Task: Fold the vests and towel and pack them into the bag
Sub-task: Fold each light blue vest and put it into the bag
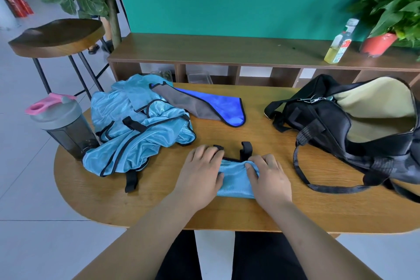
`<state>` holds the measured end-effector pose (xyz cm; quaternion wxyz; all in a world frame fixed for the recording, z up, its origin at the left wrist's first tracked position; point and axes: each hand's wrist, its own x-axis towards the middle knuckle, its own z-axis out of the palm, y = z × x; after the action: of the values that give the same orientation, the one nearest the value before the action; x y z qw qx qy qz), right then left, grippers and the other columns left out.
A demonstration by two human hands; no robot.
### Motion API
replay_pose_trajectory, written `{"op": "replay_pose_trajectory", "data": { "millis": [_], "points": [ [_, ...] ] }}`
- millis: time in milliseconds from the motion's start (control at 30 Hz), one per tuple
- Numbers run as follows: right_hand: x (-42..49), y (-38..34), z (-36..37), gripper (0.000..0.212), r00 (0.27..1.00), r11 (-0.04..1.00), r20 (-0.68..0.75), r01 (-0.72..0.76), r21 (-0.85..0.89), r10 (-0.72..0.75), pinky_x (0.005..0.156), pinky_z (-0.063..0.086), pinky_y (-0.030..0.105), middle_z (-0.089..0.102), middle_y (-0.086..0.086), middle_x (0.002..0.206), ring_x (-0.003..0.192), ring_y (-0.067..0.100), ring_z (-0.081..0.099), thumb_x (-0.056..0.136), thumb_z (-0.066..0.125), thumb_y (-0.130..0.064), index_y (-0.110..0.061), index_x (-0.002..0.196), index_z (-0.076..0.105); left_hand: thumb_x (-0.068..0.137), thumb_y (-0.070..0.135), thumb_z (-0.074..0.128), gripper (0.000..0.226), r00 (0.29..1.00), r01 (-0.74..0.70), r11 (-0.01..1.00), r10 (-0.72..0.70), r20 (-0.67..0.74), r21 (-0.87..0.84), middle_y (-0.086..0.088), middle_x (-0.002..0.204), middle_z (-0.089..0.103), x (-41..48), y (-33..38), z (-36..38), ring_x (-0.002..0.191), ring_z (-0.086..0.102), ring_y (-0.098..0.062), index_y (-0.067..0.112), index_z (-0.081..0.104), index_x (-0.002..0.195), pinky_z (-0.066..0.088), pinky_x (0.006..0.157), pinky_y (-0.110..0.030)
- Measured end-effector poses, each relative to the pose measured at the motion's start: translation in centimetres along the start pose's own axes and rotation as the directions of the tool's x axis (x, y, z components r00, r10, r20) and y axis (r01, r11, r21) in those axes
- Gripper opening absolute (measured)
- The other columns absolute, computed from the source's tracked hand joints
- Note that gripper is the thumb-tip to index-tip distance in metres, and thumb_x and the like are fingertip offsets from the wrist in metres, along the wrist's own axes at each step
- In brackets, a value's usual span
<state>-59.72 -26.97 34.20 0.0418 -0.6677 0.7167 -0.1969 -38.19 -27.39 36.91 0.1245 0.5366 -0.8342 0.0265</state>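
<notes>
A small folded vest (236,180), light blue with black trim, lies on the near middle of the bench (250,134), its two black straps poking out at the far edge. The left hand (200,175) lies flat on the vest's left end, fingers straight and slightly spread, pressing it down. The right hand (269,177) sits on the right end with its fingers curled and thumb tucked in, bunching the cloth at the far right corner in a pinch.

A pile (136,129) of unfolded blue vests is heaped to the left, touching a grey shaker (63,125) with a pink lid loop at the bench's left edge. Just beyond the pile, and partly overlapped by it, the towel (204,104) lies loosely spread, blue on one face and grey on the other. The black bag (336,125) rests on the right, unzipped and gaping, its pale lining showing and its strap looping toward the near edge.

Behind the bench, a low shelf (204,50) carries an oil bottle (339,43) and a potted plant (378,44).
</notes>
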Motion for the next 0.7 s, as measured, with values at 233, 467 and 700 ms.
{"op": "replay_pose_trajectory", "data": {
  "millis": [233, 467, 700],
  "points": [
    [0.2, 0.2, 0.2, 0.027, 1.000, 1.000, 0.005, -0.001, 0.031, 0.001, 0.073, 0.052, 0.035, 0.050, -0.008, 0.108, 0.098, 0.017, 0.053, 0.110, 0.042, -0.042, -0.031, 0.121, 0.065, 0.112, 0.040, 0.034, 0.056, 0.978, -0.195, 0.980, 0.197, 0.067, -0.031, -0.001, 0.171, 0.029, 0.0, 1.4, 2.1, 0.161, 0.015, -0.018, 0.016, 0.034, 0.162, 0.006, 0.131, -0.036],
    [-0.2, -1.8, -0.7, 0.051, 0.999, 0.995, -0.039, -0.010, -0.096, 0.006, 0.096, 0.052, 0.038, 0.051, 0.000, 0.133, 0.116, 0.022, 0.051, 0.093, 0.068, -0.009, -0.023, 0.141, 0.059, 0.111, 0.058, 0.019, 0.071, 0.970, -0.136, 0.990, 0.138, 0.199, -0.020, 0.003, 0.176, 0.000, 0.6, 0.5, 2.7, 0.160, -0.018, -0.012, 0.017, 0.011, 0.168, 0.002, 0.132, -0.040],
    [-1.0, -0.6, 0.4, 0.061, 0.942, 0.965, 0.249, 0.251, -0.072, -0.226, 0.132, 0.008, 0.039, 0.006, -0.015, 0.174, 0.161, 0.008, -0.007, 0.111, 0.015, -0.050, -0.029, 0.168, 0.012, 0.109, 0.062, 0.012, 0.075, 0.953, -0.127, 0.992, 0.128, 0.276, -0.021, 0.004, 0.175, -0.015, 1.2, 0.0, 2.9, 0.155, -0.032, -0.012, 0.018, 0.002, 0.169, 0.000, 0.132, -0.043]
  ]
}}
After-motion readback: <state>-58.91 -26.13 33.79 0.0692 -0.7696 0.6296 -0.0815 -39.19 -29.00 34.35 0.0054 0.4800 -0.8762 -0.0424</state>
